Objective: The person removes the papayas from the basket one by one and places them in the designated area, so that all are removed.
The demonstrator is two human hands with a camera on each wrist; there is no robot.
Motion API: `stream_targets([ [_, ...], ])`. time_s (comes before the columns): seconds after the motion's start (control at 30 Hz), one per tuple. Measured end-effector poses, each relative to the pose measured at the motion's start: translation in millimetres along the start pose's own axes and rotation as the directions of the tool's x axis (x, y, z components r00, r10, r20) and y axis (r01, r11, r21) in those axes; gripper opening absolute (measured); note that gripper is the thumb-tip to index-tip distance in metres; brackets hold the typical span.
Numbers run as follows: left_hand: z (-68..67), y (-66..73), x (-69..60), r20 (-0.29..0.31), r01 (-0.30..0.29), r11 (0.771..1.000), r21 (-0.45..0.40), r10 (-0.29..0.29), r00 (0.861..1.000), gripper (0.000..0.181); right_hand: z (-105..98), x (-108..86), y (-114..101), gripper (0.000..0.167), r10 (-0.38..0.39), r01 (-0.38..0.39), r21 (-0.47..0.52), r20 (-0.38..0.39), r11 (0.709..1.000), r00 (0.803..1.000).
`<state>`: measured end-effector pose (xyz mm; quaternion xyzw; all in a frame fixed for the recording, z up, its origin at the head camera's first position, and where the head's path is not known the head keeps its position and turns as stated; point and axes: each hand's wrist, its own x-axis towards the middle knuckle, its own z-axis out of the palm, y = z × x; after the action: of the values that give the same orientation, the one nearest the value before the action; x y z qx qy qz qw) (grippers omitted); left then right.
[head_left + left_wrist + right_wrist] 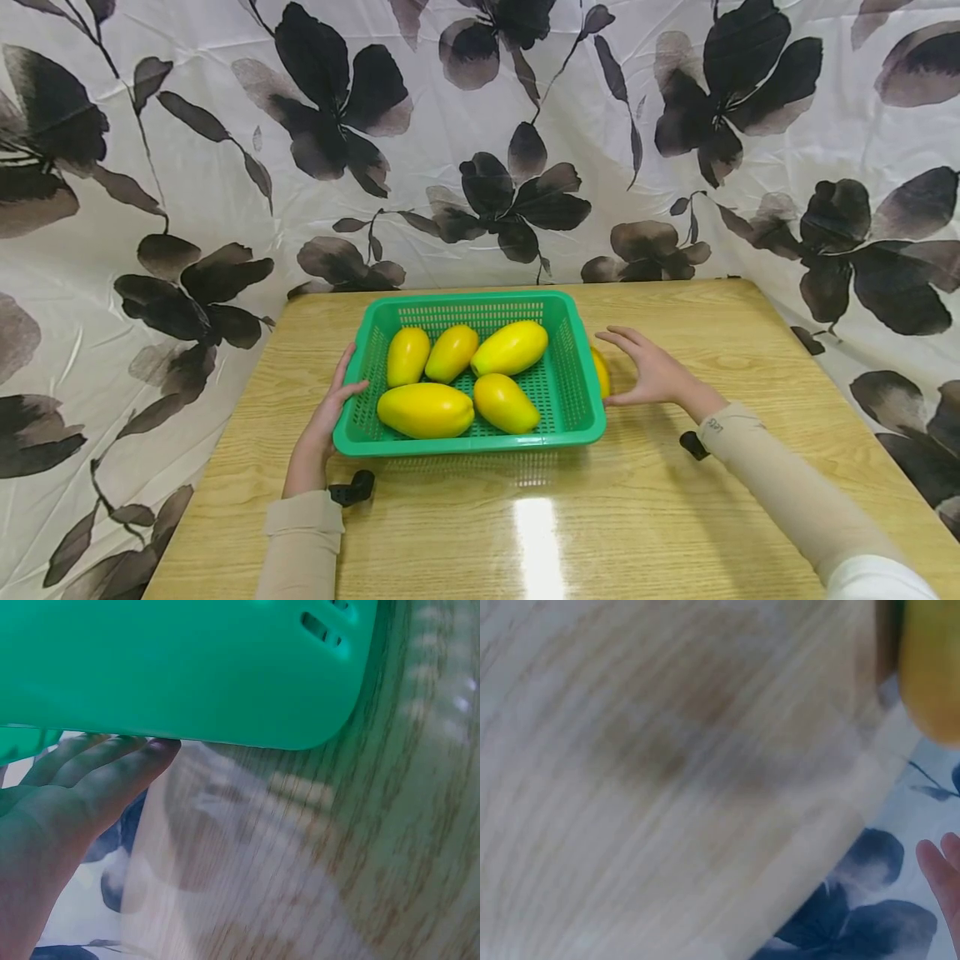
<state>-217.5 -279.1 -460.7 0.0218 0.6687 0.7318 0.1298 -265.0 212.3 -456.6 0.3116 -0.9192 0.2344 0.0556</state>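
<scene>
A green plastic basket [468, 447] with perforated walls stands on the wooden table and holds several yellow mangoes [426, 410]. My left hand [327, 417] grips its left side, the thumb over the rim and the fingers along the outside. In the left wrist view, fingers [112, 780] touch the green wall from below. Outside the basket's right wall is another mango [601, 372], partly hidden by the rim; its rounded end [934, 690] shows in the right wrist view. Beside this mango, my right hand [651, 371] has its thumb and fingers spread apart around its right side.
The pale wooden table [465, 533] reaches back to a white cloth [450, 125] printed with dark flowers, which also hangs at both sides. A black wrist camera [352, 488] sits by the left sleeve and another black device [693, 445] by the right.
</scene>
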Motion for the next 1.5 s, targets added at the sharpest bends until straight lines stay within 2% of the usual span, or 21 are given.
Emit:
stream_targets([
  [0.3, -0.7, -1.3, 0.3, 0.003, -0.011, 1.0, -0.005, 0.011, 1.0, 0.067, -21.4, 5.2, -6.0, 0.1, -0.06, 0.061, 0.018, -0.076, 0.998, 0.995],
  [0.53, -0.9, -0.2, -0.2, 0.009, -0.011, 1.0, -0.016, 0.011, 1.0, 0.067, -28.6, 16.9, -15.3, 0.099, -0.12, 0.122, 0.01, -0.115, 0.993, 0.986],
  [0.73, -1.1, -0.5, -0.5, 0.011, -0.01, 1.0, -0.019, 0.01, 1.0, 0.067, -32.1, 29.3, -29.3, 0.099, -0.134, 0.135, -0.001, -0.098, 0.991, 0.986],
  [1.13, -0.7, -0.5, 0.4, 0.007, -0.017, 0.999, -0.029, 0.017, 1.0, 0.067, -32.4, 59.4, -59.1, 0.098, -0.247, 0.248, 0.027, -0.037, 0.968, 0.968],
  [1.5, -1.1, -1.4, 0.7, 0.005, -0.006, 1.0, -0.023, 0.006, 1.0, 0.067, -20.6, 82.0, -71.8, 0.096, -0.265, 0.265, 0.046, 0.002, 0.963, 0.964],
])
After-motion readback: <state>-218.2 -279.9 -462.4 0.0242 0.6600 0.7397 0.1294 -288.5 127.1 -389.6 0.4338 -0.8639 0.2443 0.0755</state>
